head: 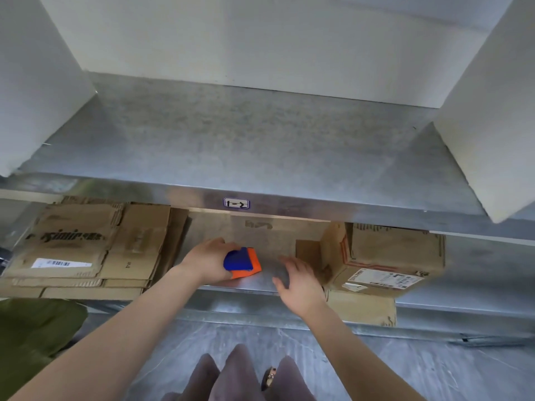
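Blue-and-orange tool point(242, 263) gripped on the lower metal shelf point(257, 285)
Left hand point(207, 260) curled round the blue end; right hand point(298, 282) spread, holding nothing, near the cardboard box point(385, 256). Probably light, stiff plastic, a little slippery; better taken by the thick blue body.

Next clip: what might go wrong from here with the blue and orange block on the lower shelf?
1. The left hand grips the blue and orange block near the front edge of the lower shelf; released there, it may slide off.
2. The open right hand hovers close to the cardboard box at that edge; a nudge might tip it.
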`<control>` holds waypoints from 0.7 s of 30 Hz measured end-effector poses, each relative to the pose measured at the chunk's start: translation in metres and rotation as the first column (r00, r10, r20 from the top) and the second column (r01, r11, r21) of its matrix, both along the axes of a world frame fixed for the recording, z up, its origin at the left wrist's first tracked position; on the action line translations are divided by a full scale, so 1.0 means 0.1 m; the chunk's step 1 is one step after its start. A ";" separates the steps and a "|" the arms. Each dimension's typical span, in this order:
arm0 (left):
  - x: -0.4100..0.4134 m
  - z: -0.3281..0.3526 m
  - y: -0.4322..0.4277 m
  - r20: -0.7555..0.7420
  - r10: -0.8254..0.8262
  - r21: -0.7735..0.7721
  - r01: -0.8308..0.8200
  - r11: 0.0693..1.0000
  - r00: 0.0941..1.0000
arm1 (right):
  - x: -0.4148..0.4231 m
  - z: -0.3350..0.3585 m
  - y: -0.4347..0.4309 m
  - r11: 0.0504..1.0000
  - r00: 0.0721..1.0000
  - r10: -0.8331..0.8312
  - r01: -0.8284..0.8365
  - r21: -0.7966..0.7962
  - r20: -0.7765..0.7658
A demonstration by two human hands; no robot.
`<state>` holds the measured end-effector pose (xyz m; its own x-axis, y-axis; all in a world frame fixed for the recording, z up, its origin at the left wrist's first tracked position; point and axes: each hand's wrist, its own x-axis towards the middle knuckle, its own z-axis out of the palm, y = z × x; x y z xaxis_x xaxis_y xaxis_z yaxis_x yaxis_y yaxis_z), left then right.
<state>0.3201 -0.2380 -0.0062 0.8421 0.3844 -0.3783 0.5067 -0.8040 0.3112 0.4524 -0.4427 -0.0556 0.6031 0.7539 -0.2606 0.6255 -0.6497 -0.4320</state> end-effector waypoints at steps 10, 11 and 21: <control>-0.12 0.07 -0.08 0.047 0.020 -0.033 -0.018 0.999 0.999 | -0.12 -0.03 -0.13 0.997 0.999 0.038 -0.038 0.060 -0.001; -0.12 0.08 -0.10 0.052 0.019 -0.031 -0.017 0.999 0.998 | -0.13 -0.02 -0.14 0.997 0.999 0.040 -0.041 0.071 0.003; -0.23 0.15 -0.31 0.065 0.014 0.023 -0.016 1.000 0.998 | -0.25 0.03 -0.24 0.998 0.990 0.039 -0.046 0.051 0.132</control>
<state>0.2966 -0.2686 0.0092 0.8587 0.4051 -0.3139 0.4981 -0.8039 0.3252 0.4270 -0.4666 -0.0524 0.5961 0.7907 -0.1395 0.7058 -0.5988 -0.3785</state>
